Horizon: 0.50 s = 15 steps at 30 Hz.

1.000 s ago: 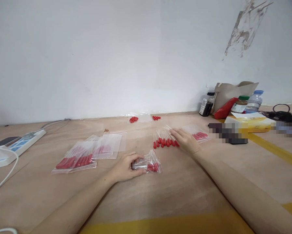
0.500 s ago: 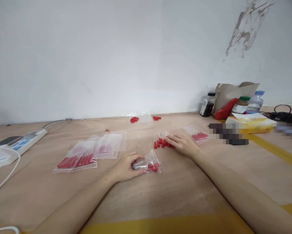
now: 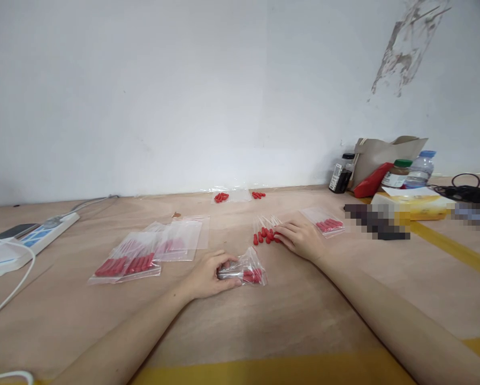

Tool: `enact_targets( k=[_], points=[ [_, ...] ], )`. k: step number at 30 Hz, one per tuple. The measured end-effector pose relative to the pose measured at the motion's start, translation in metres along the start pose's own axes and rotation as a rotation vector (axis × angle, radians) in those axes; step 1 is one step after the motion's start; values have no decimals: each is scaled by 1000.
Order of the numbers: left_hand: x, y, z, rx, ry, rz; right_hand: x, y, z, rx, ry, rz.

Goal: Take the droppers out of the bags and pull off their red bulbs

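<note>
My left hand (image 3: 212, 275) is closed around one end of a clear zip bag (image 3: 251, 259), fingers above and thumb below. Red-tipped sticks (image 3: 252, 276) show inside the bag, which lies on the table with its other end pointing right. My right hand (image 3: 299, 239) reaches in at the right edge of a loose pile of red-tipped sticks (image 3: 266, 234), their pale shafts pointing away from me. Its fingers are bent together against a red tip there; the thumb is mostly hidden.
Filled bags (image 3: 127, 262) overlap on the left beside flat clear bags (image 3: 193, 235). Another filled bag (image 3: 324, 222) lies right of my right hand. Red pieces (image 3: 221, 198) sit near the wall. A power strip (image 3: 43, 240) is left; bottles (image 3: 341, 174) and a yellow tissue pack (image 3: 410, 206) stand right.
My right hand has shifted very slightly right along the edge of the pile. The left hand keeps the same hold on the bag.
</note>
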<state>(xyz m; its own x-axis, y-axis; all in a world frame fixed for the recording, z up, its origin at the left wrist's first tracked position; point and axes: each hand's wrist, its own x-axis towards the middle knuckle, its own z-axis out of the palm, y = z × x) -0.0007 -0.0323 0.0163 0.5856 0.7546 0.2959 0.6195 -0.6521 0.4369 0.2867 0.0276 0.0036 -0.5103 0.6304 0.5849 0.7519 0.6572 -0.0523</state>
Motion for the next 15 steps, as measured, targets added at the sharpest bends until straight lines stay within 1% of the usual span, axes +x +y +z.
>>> enact_targets(
  k=[5,7,15],
  points=[
    [0,-1,0,11,-5,0,-1,-3,2,69,141,181],
    [0,-2,0,19,-6,3,-2,-4,2,112,175,233],
    [0,-2,0,32,-16,12,-3,3,9,248,196,289]
  ],
)
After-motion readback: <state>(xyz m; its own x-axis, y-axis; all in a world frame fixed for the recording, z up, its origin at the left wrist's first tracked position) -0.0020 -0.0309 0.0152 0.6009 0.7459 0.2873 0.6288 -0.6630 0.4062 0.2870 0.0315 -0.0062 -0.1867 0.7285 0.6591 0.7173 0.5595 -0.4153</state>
